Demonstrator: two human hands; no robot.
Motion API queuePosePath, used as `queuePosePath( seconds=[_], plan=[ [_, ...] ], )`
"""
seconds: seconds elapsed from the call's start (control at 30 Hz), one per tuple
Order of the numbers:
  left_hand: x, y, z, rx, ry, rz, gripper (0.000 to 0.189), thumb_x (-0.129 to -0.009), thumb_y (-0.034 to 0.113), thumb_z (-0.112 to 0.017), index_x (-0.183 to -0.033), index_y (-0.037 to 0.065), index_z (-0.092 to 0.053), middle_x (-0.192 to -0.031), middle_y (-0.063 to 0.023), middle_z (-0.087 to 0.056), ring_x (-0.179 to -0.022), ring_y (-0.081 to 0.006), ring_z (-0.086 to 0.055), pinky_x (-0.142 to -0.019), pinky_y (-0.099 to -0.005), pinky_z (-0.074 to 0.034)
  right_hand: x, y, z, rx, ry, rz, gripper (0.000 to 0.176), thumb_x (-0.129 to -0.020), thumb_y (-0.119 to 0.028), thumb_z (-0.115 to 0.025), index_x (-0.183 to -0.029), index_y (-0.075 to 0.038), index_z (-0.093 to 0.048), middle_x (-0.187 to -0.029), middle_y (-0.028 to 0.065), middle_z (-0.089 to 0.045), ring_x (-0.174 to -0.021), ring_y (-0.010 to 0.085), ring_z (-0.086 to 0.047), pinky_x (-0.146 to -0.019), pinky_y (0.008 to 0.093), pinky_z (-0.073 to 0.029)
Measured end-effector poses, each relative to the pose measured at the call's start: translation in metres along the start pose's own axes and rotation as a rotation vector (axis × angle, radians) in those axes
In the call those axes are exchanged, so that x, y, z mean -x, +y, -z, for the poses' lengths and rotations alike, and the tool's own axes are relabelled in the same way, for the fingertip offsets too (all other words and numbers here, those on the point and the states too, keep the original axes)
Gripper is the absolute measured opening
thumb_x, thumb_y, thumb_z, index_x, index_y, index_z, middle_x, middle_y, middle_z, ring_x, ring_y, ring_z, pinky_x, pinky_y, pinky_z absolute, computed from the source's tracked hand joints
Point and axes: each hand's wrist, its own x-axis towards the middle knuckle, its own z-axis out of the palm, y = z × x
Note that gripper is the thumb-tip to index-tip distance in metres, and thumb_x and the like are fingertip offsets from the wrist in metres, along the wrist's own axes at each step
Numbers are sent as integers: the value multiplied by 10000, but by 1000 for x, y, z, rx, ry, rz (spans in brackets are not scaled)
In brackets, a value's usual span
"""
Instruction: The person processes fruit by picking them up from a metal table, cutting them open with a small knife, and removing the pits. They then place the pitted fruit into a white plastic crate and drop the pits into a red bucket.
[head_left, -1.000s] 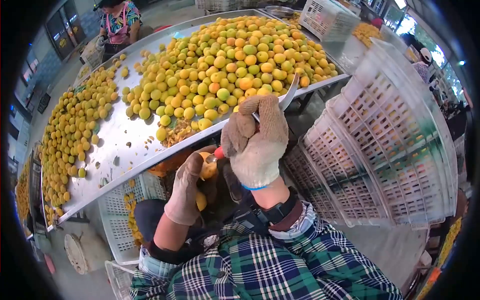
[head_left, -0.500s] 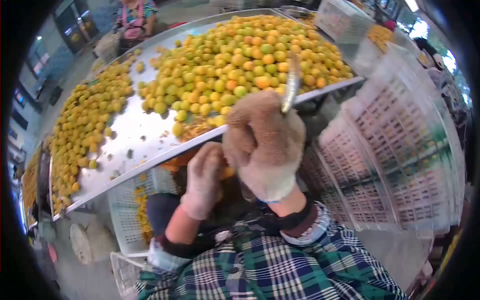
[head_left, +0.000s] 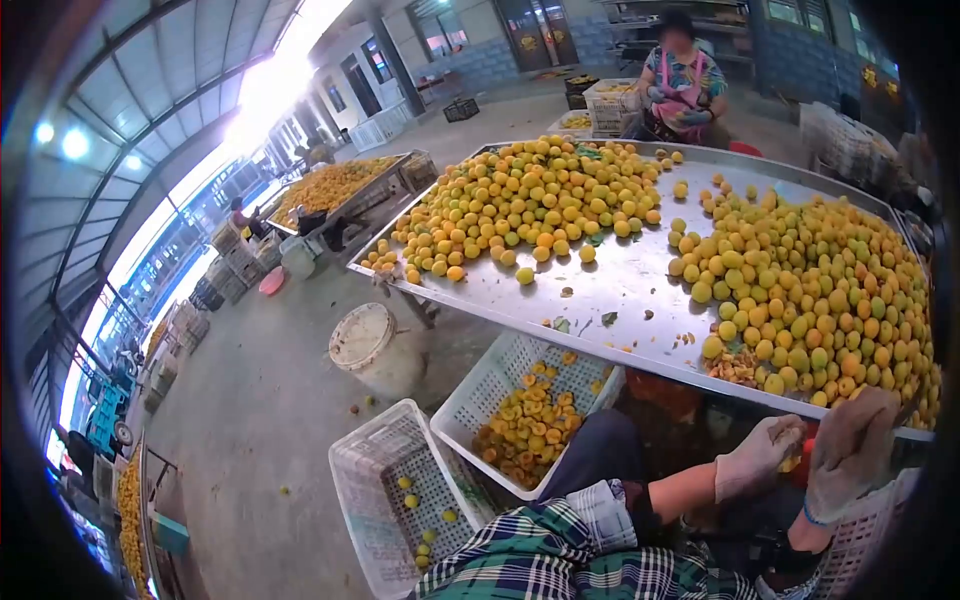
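Observation:
My left hand (head_left: 755, 462), in a pale glove, is at the lower right just below the metal table's front edge. Its fingers are curled, and a bit of yellow-orange apricot (head_left: 797, 458) shows at their tips. Close beside it on the right is my right hand (head_left: 848, 455), in a glove with a brown coating, raised with its fingers bent. The knife seen in it earlier does not show now. Many yellow-green apricots (head_left: 830, 290) are heaped on the table (head_left: 620, 315) above both hands. Brownish scraps (head_left: 735, 367) lie near the table edge.
A white basket (head_left: 465, 415) of halved apricots stands by my knee, touching another basket (head_left: 345, 470) with several green fruits. A white bucket (head_left: 375, 345) stands left of them. A crate (head_left: 880, 525) is at lower right. Across the table sits a person (head_left: 685, 85).
My view has swung left, so the table and hands now appear further right. My right hand no longer shows the upright knife blade. The hands remain close together.

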Motion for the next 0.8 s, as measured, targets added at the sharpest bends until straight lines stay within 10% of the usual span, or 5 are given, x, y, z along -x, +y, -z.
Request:
queuePosePath(
  seconds=[0.2,0.27,0.37,0.57,0.8],
  plan=[
    [6,9,5,98,-106,145,169,-939,171,-529,-904,11,-569,-794,-6,-522,-758,-109,-492,-666,-267,-443,6,-5,-2,-44,-220,-59,381,-1035,-335,-444,-774,-59,-480,-604,6,-381,-393,100,-325,-389,234,-274],
    [6,16,16,-490,-272,-273,289,-748,140,-642,-993,7,-565,-853,-54,-550,-786,-154,-520,-702,-285,-459,11,-7,2,-14,-182,-110,367,-1026,-324,-466,-780,-54,-499,-631,9,-397,-451,111,-378,-432,246,-316],
    [14,46,9,-342,-283,56,549,-539,114,-733,-1049,11,-558,-877,-105,-563,-799,-219,-552,-714,-308,-469,12,-2,9,420,-194,167,355,-1016,-321,-484,-782,-56,-514,-659,13,-411,-555,126,-427,-508,270,-359],
    [14,53,-2,249,-153,820,298,-1004,365,-394,-933,127,-559,-693,10,-532,-474,-79,-472,-409,-256,-375,13,-3,32,-82,-175,-116,324,-1037,-301,-436,-823,-67,-502,-634,3,-393,-519,114,-375,-493,263,-352],
    [2,27,-3,-179,-161,112,411,-1024,384,-369,-965,26,-562,-843,-63,-580,-765,-157,-540,-712,-280,-460,-3,-12,21,-437,347,-113,336,-1054,-316,-400,-864,-63,-512,-534,-46,-255,-385,65,-165,-337,233,-177]
  ],
)
